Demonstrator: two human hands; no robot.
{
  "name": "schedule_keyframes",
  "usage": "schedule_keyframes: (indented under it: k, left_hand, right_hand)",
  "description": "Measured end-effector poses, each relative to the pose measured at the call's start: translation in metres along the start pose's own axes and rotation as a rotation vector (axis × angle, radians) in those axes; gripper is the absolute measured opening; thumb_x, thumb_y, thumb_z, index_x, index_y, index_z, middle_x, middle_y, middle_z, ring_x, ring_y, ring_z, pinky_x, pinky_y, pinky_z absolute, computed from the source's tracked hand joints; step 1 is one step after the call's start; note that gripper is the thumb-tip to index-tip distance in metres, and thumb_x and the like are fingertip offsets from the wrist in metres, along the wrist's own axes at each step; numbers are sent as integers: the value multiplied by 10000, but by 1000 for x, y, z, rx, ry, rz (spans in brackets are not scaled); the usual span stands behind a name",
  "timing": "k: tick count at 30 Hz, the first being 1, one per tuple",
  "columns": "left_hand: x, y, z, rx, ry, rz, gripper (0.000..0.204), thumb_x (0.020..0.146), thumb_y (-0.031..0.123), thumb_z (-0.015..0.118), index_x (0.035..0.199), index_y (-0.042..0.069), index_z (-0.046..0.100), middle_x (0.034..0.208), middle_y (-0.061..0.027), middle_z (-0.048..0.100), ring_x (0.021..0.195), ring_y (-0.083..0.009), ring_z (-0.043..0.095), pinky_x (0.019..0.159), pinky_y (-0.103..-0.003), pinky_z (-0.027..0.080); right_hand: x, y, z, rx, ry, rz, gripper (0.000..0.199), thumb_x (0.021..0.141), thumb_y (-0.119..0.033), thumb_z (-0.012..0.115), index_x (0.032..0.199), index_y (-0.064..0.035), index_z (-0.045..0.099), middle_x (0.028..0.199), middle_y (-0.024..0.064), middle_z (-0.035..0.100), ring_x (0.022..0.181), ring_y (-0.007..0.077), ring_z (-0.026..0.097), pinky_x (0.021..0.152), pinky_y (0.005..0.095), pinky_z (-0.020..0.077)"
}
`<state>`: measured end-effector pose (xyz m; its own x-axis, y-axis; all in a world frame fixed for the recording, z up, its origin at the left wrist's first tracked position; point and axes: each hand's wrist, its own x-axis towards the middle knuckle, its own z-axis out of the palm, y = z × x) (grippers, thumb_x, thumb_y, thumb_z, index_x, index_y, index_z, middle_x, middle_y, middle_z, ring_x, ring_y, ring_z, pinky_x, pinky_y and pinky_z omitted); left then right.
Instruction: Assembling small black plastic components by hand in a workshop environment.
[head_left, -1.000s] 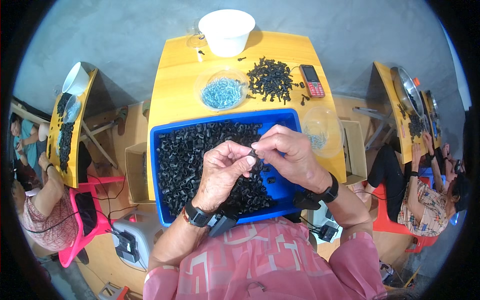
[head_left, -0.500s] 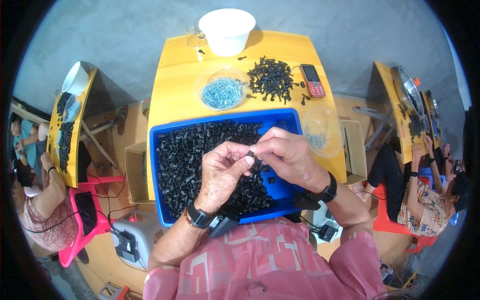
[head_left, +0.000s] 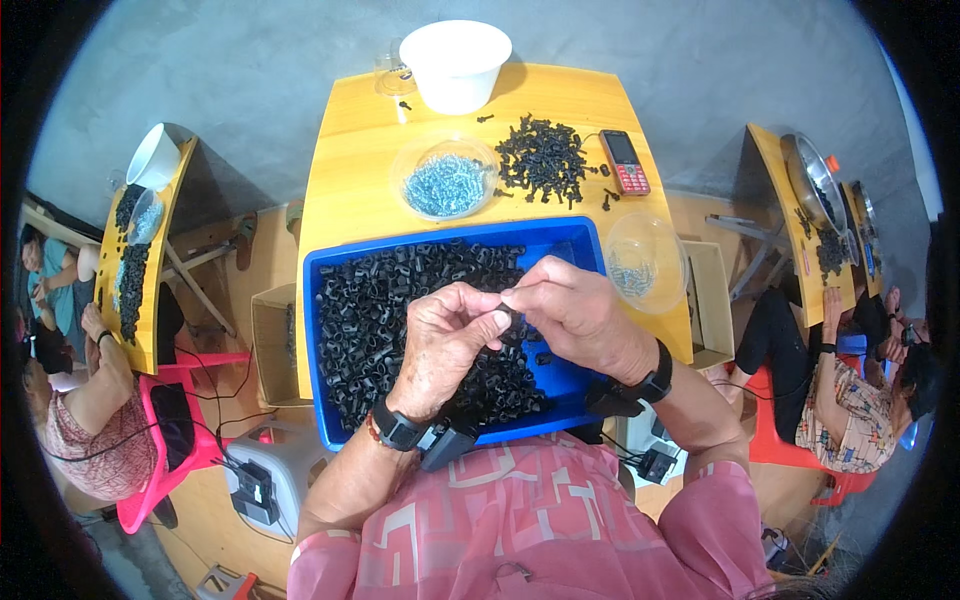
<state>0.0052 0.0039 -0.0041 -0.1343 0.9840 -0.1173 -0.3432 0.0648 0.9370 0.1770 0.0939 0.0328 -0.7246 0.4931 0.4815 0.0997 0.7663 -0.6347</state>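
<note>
My left hand (head_left: pixel 447 345) is closed, pinching a small black plastic part (head_left: pixel 507 312) between thumb and forefinger. The thumb and forefinger of my right hand (head_left: pixel 580 312) are pressed together against the top of that part. Whether they hold a separate piece is hidden. Both hands are above a blue tray (head_left: pixel 575 240) heaped with black plastic pieces (head_left: pixel 370 330), which look like small hollow clips. Beyond the tray, a clear round tub holds silvery screws (head_left: pixel 445 186), beside a pile of small black parts (head_left: pixel 543 160).
On the yellow table (head_left: pixel 350 130) are a white bucket (head_left: pixel 455 65), a red-and-black keypad phone (head_left: pixel 625 162) and a clear bowl (head_left: pixel 645 260) with a few screws. Cardboard boxes (head_left: pixel 275 345) stand at both sides. Other people sit at tables left (head_left: pixel 150 300) and right (head_left: pixel 785 200).
My hands keep the same pinch at nearly the same place. The person at the right table has drawn one hand back from the tabletop.
</note>
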Motion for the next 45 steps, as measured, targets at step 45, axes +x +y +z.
schedule_keyframes:
  k: [45]
  left_hand:
    - [-1,-5,4,-26,55,-60,120,906,66,695,984,-15,655,861,-45,675,728,-93,614,691,-234,517]
  right_hand:
    - [3,-18,-4,-195,-203,164,296,850,-219,722,968,15,586,812,161,580,728,343,618,646,422,514]
